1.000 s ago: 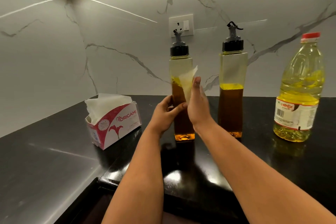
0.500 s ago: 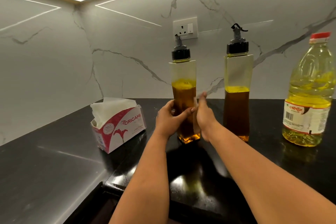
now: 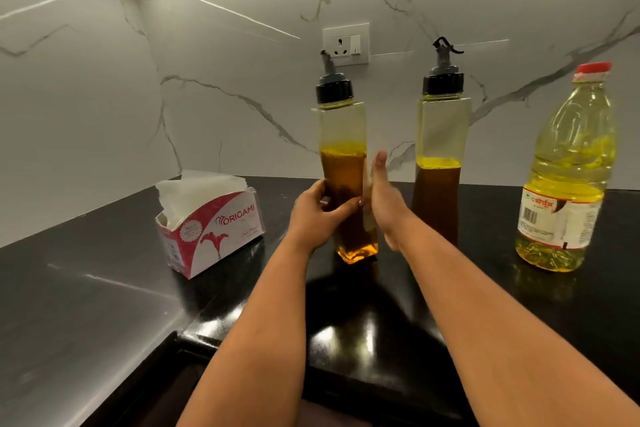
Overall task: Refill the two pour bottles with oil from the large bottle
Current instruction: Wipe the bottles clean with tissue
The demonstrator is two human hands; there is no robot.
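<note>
The left hand (image 3: pixel 317 215) is gripping the near pour bottle (image 3: pixel 346 180) while the right hand (image 3: pixel 382 199) is pressing a tissue (image 3: pixel 367 204) flat against its side; both pour bottles are standing capped and about half full left of the large bottle (image 3: pixel 568 170), so refilling looks not yet begun.

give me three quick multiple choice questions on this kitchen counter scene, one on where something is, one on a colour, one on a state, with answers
1. Where does the pink and white cardboard tissue box stand?
A. left of both pour bottles
B. between the pour bottles
C. right of the large bottle

2. What colour is the cap of the large clear plastic oil bottle?
A. black
B. red
C. green

3. What is the left hand doing?
A. resting flat on the counter
B. gripping the left square clear pour bottle
C. pulling a tissue

Answers:
1 A, the box sits on the black counter at the far left.
2 B, its cap is red.
3 B, its fingers curl round that bottle while the right hand presses a white tissue to its side.
</note>
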